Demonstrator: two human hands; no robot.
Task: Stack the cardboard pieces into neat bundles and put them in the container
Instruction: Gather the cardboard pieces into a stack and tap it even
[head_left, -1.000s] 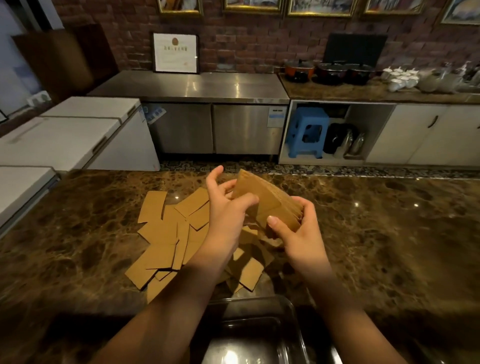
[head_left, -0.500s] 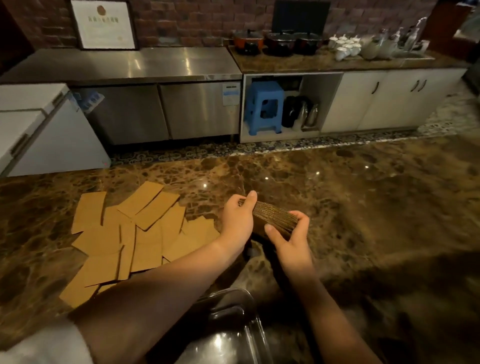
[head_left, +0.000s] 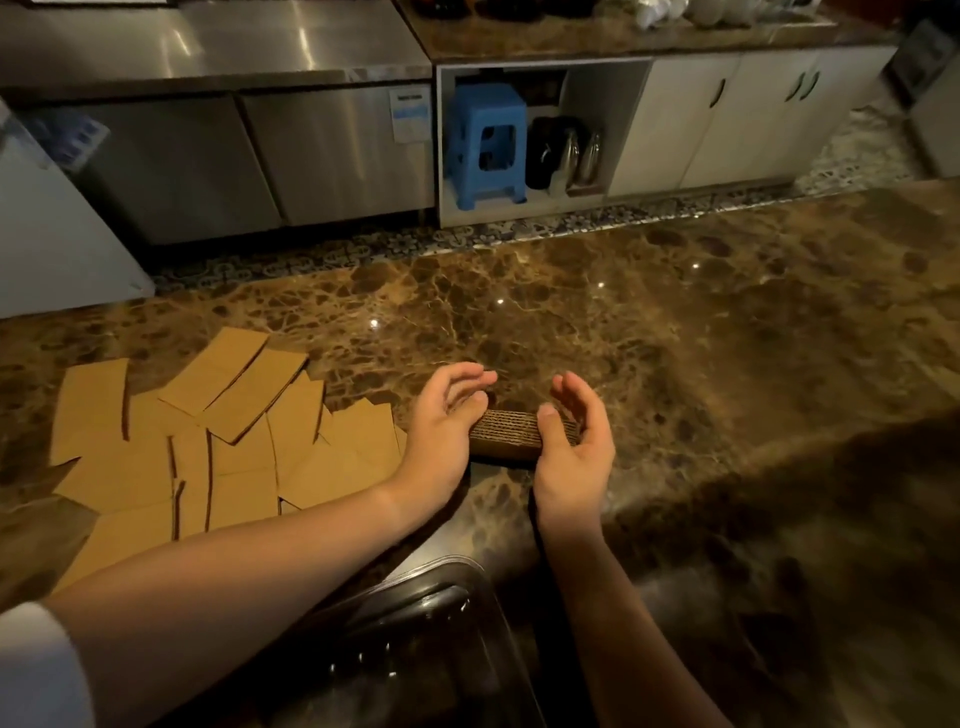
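I see the bundle (head_left: 522, 435) of cardboard pieces lying on the marble surface (head_left: 675, 332), its corrugated edges facing me, between my two hands. My left hand (head_left: 441, 421) sits at its left end with the fingers loosely curved above it; the heel of the hand looks to be against the bundle, but I cannot tell whether the fingers touch it. My right hand (head_left: 574, 441) is at the right end, palm turned inward and fingers relaxed, with the thumb resting on the near top edge of the bundle. Neither hand has a closed hold on it (both look half spread, cupping rather than clasping).

To the left, loose pieces (head_left: 218, 431) lie scattered flat on the surface, overlapping one another, the nearest of them just beside my left wrist. The clear container (head_left: 467, 587) sits at the near edge of the surface, below and between my forearms, well apart from the bundle; its inside is dark and I cannot make out what it holds.

Beyond the surface stands a steel counter (head_left: 218, 36), and a blue stool (head_left: 488, 145) is tucked into an open white cabinet (head_left: 727, 119).
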